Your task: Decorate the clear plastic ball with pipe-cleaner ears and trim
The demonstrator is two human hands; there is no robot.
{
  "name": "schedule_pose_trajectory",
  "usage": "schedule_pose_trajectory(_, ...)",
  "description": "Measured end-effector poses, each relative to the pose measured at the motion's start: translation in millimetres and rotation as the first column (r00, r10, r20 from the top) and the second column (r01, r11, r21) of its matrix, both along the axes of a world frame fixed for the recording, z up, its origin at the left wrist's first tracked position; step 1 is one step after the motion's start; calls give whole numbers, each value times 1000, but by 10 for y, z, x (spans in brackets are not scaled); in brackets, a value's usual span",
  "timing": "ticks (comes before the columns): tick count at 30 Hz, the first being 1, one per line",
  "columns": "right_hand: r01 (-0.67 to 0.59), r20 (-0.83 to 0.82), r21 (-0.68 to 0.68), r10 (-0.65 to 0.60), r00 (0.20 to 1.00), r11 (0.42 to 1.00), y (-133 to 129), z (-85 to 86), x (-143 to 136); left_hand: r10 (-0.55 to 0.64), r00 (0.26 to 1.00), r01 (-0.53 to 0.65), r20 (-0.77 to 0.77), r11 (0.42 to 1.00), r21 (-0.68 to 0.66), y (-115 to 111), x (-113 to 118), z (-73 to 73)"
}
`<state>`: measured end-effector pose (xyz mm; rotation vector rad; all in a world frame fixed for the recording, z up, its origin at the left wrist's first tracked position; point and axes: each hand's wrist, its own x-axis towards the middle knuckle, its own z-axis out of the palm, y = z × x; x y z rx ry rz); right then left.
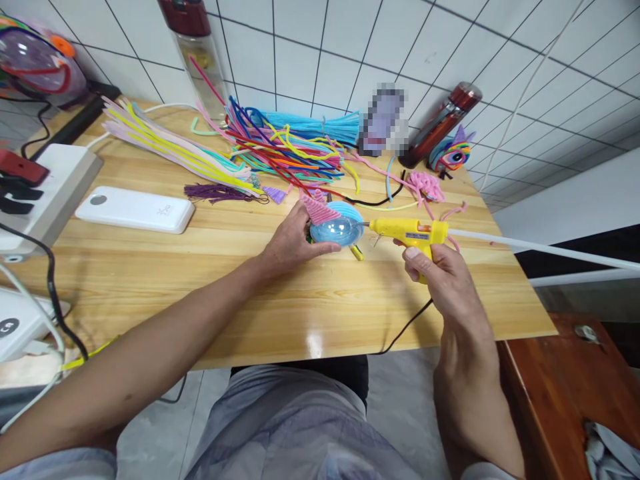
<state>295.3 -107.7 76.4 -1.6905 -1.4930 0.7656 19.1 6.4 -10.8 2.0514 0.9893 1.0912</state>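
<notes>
Clear ball, banded with light-blue cord, is at the middle of the wooden table, in the person's left hand. On the left is a white power strip, with a white power bank just beside it. Farther right, a bundle of pale and yellow fuzzy stems lies behind a dark purple tassel, next to a heap of multicoloured stems. The left hand grasps the ball from its left side, thumb along the near edge; a pink ribbed triangle covers its upper left. From the right, a yellow glue gun points its nozzle at the ball's right edge; whether they touch cannot be told. Beyond the gun lies a pink coil. The right hand is wrapped around the gun's handle. At the far right stand a red flask and a one-eyed ornament.
</notes>
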Motion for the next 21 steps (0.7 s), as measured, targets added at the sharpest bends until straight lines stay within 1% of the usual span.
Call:
schedule_pose_trajectory(7,6,-19,-7,-6,1000,1000,-6,-4,-10,0,1000,0,-14,1000,11,12,-1,-17)
schedule_pose_trajectory(15,4,12,11,-4,1000,1000,-22,-33,6,7,1000,-7,-27,1000,17,15,-9,-25)
schedule_pose_trajectory(21,-2,15,7,2,1000,1000,-26,-46,18,0,1000,0,-3,1000,23,20,-7,-38)
